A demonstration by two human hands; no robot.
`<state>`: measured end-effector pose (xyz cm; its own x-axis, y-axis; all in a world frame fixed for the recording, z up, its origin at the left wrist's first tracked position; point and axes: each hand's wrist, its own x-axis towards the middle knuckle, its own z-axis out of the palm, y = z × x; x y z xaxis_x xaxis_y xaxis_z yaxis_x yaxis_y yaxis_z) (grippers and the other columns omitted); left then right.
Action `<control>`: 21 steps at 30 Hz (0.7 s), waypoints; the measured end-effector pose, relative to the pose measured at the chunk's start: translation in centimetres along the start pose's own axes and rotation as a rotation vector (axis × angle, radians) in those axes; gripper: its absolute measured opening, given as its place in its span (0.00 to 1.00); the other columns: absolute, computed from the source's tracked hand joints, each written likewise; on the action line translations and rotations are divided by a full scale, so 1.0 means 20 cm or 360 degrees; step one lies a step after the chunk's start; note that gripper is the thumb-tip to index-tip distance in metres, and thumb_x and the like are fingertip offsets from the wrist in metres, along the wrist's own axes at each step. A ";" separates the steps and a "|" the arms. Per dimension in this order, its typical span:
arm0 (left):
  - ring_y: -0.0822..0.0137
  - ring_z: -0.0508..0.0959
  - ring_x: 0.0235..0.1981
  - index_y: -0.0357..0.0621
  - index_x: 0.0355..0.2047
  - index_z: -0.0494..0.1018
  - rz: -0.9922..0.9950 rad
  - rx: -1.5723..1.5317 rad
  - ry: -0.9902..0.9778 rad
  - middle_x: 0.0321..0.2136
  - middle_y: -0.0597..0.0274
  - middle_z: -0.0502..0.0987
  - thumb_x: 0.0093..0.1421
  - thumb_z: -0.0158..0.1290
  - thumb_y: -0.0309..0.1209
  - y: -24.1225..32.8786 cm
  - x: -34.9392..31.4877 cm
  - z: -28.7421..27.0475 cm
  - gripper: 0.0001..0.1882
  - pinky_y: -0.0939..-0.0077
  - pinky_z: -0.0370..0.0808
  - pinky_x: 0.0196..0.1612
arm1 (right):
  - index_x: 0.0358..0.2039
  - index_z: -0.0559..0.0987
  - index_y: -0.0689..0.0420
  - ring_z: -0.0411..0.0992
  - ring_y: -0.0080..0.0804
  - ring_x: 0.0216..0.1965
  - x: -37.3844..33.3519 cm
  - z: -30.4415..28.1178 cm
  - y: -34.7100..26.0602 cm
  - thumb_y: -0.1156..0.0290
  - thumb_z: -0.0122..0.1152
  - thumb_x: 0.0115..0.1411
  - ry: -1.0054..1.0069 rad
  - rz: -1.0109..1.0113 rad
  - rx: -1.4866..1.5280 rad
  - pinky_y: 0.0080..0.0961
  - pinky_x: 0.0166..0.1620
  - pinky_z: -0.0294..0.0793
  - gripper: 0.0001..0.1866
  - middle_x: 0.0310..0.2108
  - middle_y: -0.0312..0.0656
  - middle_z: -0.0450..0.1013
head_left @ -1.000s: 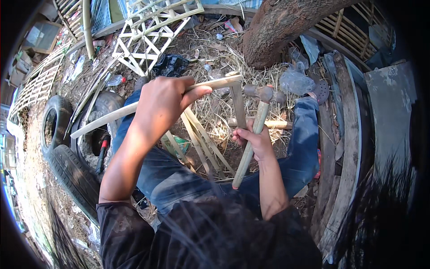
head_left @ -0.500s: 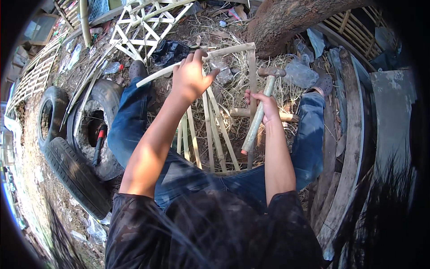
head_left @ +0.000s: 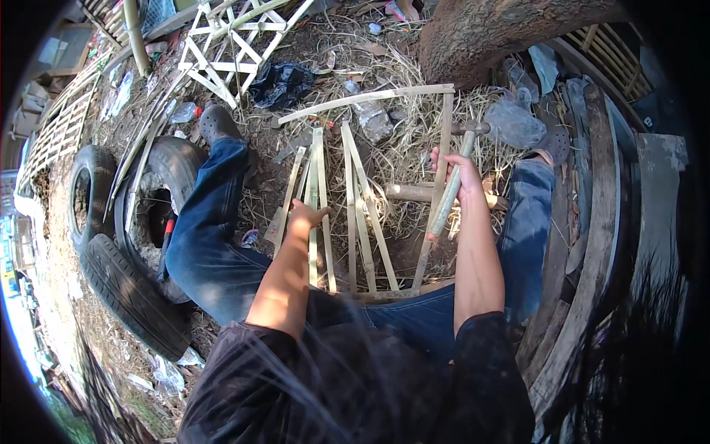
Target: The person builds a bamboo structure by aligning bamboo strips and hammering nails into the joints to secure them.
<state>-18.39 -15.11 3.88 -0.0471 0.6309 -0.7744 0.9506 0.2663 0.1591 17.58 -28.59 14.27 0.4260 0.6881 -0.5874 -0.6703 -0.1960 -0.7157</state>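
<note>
My right hand is closed around the pale handle of a hammer, its metal head pointing away from me. The fingers of that hand also wrap an upright bamboo slat. A long curved bamboo slat meets this slat's far end at a corner and stretches left. My left hand is at a group of narrow bamboo slats, thumb across them and the other fingers partly hidden; it appears closed on one. More slats stand in a V between my hands. A bamboo bar lies by my lap.
Old tyres and a red-and-black tool are at left. A white lattice frame lies at the far left, near a black plastic bag. A tree trunk rises ahead; weathered planks line the right.
My left hand has let go of the long curved slat and come down to the narrow slats nearer me. The hammer and my right hand appear slightly further right and lower in view.
</note>
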 end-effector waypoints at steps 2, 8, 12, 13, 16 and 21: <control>0.46 0.71 0.54 0.31 0.61 0.48 0.0186 0.0136 0.0225 0.55 0.39 0.67 0.42 0.65 0.57 -0.07 0.01 0.11 0.59 0.60 0.72 0.53 | 0.45 0.73 0.71 0.74 0.33 0.33 -0.01 -0.01 0.00 0.76 0.51 0.53 -0.0019 0.0037 0.0036 0.27 0.40 0.76 0.19 0.37 0.49 0.76; 0.43 0.77 0.43 0.34 0.51 0.58 0.0164 0.0087 0.0356 0.42 0.39 0.75 0.47 0.63 0.44 0.12 -0.22 0.12 0.39 0.55 0.75 0.45 | 0.46 0.72 0.70 0.75 0.35 0.37 -0.06 -0.08 -0.09 0.76 0.50 0.53 0.0024 0.0009 0.0088 0.28 0.43 0.76 0.19 0.40 0.49 0.75; 0.38 0.77 0.35 0.32 0.42 0.64 0.0654 -0.0063 0.0725 0.30 0.35 0.77 0.48 0.59 0.35 0.03 -0.14 0.14 0.25 0.50 0.73 0.41 | 0.43 0.69 0.71 0.74 0.39 0.44 -0.09 0.00 -0.17 0.80 0.48 0.53 -0.0019 -0.0013 0.0260 0.33 0.47 0.77 0.16 0.44 0.51 0.73; 0.39 0.77 0.35 0.31 0.39 0.66 0.0708 -0.0229 0.0728 0.29 0.35 0.76 0.49 0.58 0.35 0.07 -0.16 0.12 0.22 0.50 0.73 0.41 | 0.41 0.69 0.71 0.74 0.39 0.44 -0.11 0.01 -0.21 0.80 0.48 0.53 -0.0052 -0.0066 0.0271 0.33 0.47 0.77 0.14 0.45 0.52 0.73; 0.38 0.77 0.34 0.29 0.35 0.69 0.0818 -0.0530 0.0809 0.26 0.33 0.75 0.51 0.55 0.32 0.16 -0.20 0.09 0.17 0.52 0.72 0.39 | 0.33 0.69 0.66 0.73 0.40 0.46 -0.17 0.03 -0.33 0.80 0.49 0.53 -0.0121 -0.0170 0.0271 0.33 0.48 0.77 0.06 0.47 0.53 0.72; 0.38 0.76 0.28 0.28 0.34 0.68 0.1100 -0.0917 0.0979 0.24 0.35 0.75 0.51 0.49 0.27 0.29 -0.28 -0.03 0.13 0.54 0.71 0.33 | 0.33 0.69 0.66 0.73 0.40 0.47 -0.42 0.13 -0.59 0.80 0.49 0.53 -0.0271 -0.0283 0.0253 0.35 0.49 0.77 0.06 0.47 0.53 0.71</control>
<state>-12.75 -16.58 9.44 0.1445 0.9895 0.0063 0.5517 -0.0858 0.8296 20.29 -30.17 28.54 0.4463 0.8117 -0.3768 -0.6867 0.0407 -0.7258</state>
